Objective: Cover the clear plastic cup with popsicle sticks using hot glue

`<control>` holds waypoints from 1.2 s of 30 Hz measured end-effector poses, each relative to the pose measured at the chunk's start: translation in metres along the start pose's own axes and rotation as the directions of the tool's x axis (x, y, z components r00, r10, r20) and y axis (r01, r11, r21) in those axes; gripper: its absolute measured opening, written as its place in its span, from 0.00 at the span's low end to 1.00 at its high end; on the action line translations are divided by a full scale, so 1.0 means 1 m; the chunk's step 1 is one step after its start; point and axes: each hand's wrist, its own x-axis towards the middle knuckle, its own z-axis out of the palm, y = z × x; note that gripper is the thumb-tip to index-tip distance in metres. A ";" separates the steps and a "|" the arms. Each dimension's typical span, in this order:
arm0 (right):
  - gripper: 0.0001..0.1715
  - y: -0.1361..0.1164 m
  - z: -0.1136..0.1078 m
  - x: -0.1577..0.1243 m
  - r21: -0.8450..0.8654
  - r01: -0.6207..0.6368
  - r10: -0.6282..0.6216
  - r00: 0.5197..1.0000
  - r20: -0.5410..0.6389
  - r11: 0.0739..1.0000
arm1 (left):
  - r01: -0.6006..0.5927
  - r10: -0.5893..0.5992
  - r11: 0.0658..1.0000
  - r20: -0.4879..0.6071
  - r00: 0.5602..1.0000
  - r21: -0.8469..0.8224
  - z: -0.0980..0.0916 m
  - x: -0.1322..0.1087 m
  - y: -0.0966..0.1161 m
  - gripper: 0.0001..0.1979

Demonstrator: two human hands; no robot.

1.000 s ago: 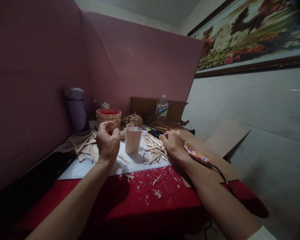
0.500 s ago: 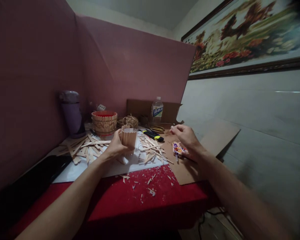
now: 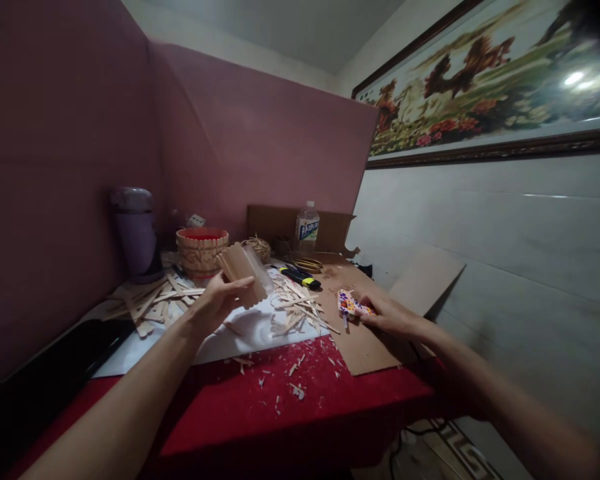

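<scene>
My left hand (image 3: 215, 303) is closed round a small cup clad in wooden sticks (image 3: 243, 270), lifted off the white sheet (image 3: 245, 333) and tilted to the right. My right hand (image 3: 387, 317) lies on the brown cardboard (image 3: 365, 347) with its fingers on the rear of a glue gun with a colourful dotted pattern (image 3: 350, 305), which rests on the cardboard. Loose wooden sticks and offcuts (image 3: 295, 310) lie between the two hands.
A stick-clad red bowl (image 3: 201, 250), a purple flask (image 3: 134, 230), twine (image 3: 260, 247), a water bottle (image 3: 306, 228) and a yellow-black cutter (image 3: 300, 277) stand at the back. More sticks (image 3: 153, 300) lie left. Wood chips litter the red cloth (image 3: 290, 400). Pink boards wall the left and back.
My left hand took hold of the stick-clad cup, lifted it and tipped it. My right hand left the stick pile, moved right and came down on the glue gun.
</scene>
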 end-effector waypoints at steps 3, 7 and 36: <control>0.19 -0.002 -0.004 -0.001 0.233 -0.034 0.040 0.999 -0.020 0.972 | 0.068 -0.061 0.985 0.050 0.997 -0.159 -0.001 -0.006 0.002 0.27; 0.28 -0.019 -0.015 -0.012 0.619 -0.090 0.133 0.991 -0.024 0.780 | 0.126 -0.094 0.953 0.127 0.987 -0.274 -0.003 -0.006 0.001 0.25; 0.28 -0.176 0.012 -0.052 0.563 0.070 -0.162 0.980 0.114 0.823 | 0.248 -0.183 0.875 0.191 0.964 -0.416 0.020 -0.018 0.000 0.11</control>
